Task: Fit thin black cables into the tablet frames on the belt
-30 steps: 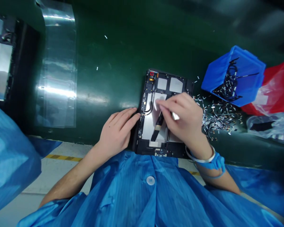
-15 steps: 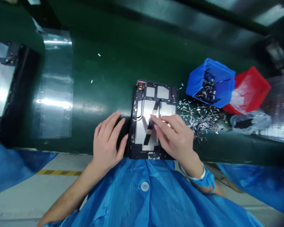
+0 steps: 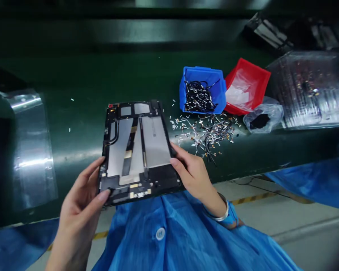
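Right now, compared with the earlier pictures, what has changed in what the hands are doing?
The left hand and right hand have taken hold of the tablet frame by its lower sides and lifted it toward the person, off the green bench. The blue bin, red bin and scattered scraps stayed put.

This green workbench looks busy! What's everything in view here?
open tablet frame: one, black and silver, lifted above the bench edge
blue plastic bin: one, blue, on the bench
black cables: many, black, inside the blue bin
red plastic tray: one, red, right of the blue bin
small cable pieces: many, silver and black, scattered before the bins
plastic bag: one, transparent, holding something black, right of the scatter
plastic sheet: one, transparent, far left
green bench: one, dark green, beneath these
blue smock: one, blue, worn
silver bangle: one, silver, right wrist
left hand: one, gripping the frame's lower left
right hand: one, gripping the frame's right edge
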A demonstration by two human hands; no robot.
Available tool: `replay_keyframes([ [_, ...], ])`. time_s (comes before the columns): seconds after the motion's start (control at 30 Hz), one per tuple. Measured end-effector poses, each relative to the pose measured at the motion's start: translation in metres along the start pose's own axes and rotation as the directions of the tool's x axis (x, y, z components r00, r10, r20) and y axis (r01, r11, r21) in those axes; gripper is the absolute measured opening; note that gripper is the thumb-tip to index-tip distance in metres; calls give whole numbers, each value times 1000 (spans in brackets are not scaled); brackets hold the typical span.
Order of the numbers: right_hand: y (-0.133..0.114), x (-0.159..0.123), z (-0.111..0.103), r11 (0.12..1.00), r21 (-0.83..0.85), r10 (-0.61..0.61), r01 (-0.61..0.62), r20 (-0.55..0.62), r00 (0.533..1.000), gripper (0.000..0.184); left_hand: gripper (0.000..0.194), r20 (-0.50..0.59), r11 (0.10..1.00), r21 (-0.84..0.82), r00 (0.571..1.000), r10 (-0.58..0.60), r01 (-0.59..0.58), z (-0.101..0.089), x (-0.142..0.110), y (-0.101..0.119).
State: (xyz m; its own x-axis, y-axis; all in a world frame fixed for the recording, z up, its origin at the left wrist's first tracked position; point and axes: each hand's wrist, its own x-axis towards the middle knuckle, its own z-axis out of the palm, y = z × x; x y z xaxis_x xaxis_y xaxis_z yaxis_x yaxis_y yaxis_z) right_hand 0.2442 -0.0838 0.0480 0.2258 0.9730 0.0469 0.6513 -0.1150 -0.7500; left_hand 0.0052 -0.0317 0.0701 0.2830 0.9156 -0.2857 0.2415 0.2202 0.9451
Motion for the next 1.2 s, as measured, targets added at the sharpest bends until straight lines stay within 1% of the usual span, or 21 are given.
replay_keyframes([
  [0.07, 9, 6, -9, 994, 91, -48, 54, -66, 997, 36, 50, -26, 1000, -10, 1000, -13, 12, -7, 17, 12],
  [0.1, 16, 8, -14, 995, 78, -54, 64, -127, 990, 30, 53, -42, 1000, -1, 999, 10, -10, -9, 29, 18],
  [0.13, 25, 11, -20, 998, 32, -55, 62, -196, 979, 25, 58, -65, 998, 3, 996, 60, -60, -11, 45, 23],
  [0.2, 46, 16, -30, 993, -113, -52, 16, -319, 946, 19, 68, -103, 974, -20, 969, 222, -226, -11, 85, 32],
  [0.23, 56, 19, -36, 982, -190, -59, -10, -351, 934, 17, 72, -136, 949, -45, 943, 302, -311, -10, 108, 36],
  [0.3, 73, 27, -46, 943, -331, -99, -27, -358, 929, 16, 79, -171, 922, -84, 917, 359, -377, -5, 157, 45],
  [0.37, 82, 37, -54, 887, -461, -167, 16, -290, 942, 16, 73, -190, 942, -94, 935, 300, -321, 2, 203, 54],
  [0.43, 83, 48, -59, 810, -580, -220, 90, -158, 963, 20, 59, -201, 971, -104, 960, 194, -217, 8, 245, 61],
  [0.5, 79, 58, -62, 722, -674, -214, 159, 1, 977, 22, 58, -168, 984, -122, 980, 107, -128, 12, 283, 66],
  [0.57, 74, 68, -63, 647, -733, -167, 207, 129, 977, 22, 62, -99, 990, -107, 992, 80, -90, 12, 319, 67],
  [0.63, 70, 76, -63, 603, -761, -124, 241, 209, 970, 22, 69, -76, 999, -7, 996, 48, -48, 12, 348, 64],
  [0.7, 70, 81, -62, 585, -768, -104, 261, 248, 963, 23, 75, -146, 986, 168, 989, 37, -12, 15, 362, 60],
  [0.77, 71, 80, -63, 589, -765, -103, 259, 247, 964, 24, 78, -240, 939, 344, 964, 110, -21, 20, 355, 55],
  [0.83, 71, 75, -64, 618, -754, -124, 223, 187, 974, 23, 77, -237, 883, 455, 941, 243, -113, 29, 324, 49],
  [0.9, 68, 64, -65, 666, -727, -178, 167, 63, 982, 22, 69, -128, 859, 447, 932, 338, -250, 39, 278, 41],
  [0.97, 62, 50, -63, 709, -694, -262, 127, -92, 961, 21, 46, 39, 877, 284, 918, 394, -388, 50, 227, 32],
  [1.03, 54, 35, -56, 731, -669, -360, 134, -211, 909, 20, 33, 217, 913, 131, 910, 354, -386, 62, 183, 23],
  [1.07, 50, 28, -50, 734, -660, -409, 160, -241, 880, 19, 30, 299, 934, 78, 902, 310, -347, 68, 164, 19],
  [1.1, 46, 22, -44, 731, -651, -459, 201, -252, 852, 17, 30, 399, 965, 22, 887, 232, -262, 74, 149, 16],
  [1.13, 43, 17, -37, 724, -643, -508, 251, -251, 824, 15, 31, 499, 989, -24, 856, 136, -143, 81, 136, 13],
  [1.2, 37, 8, -23, 696, -624, -597, 355, -229, 769, 12, 36, 682, 983, -85, 728, -61, 161, 92, 118, 9],
])
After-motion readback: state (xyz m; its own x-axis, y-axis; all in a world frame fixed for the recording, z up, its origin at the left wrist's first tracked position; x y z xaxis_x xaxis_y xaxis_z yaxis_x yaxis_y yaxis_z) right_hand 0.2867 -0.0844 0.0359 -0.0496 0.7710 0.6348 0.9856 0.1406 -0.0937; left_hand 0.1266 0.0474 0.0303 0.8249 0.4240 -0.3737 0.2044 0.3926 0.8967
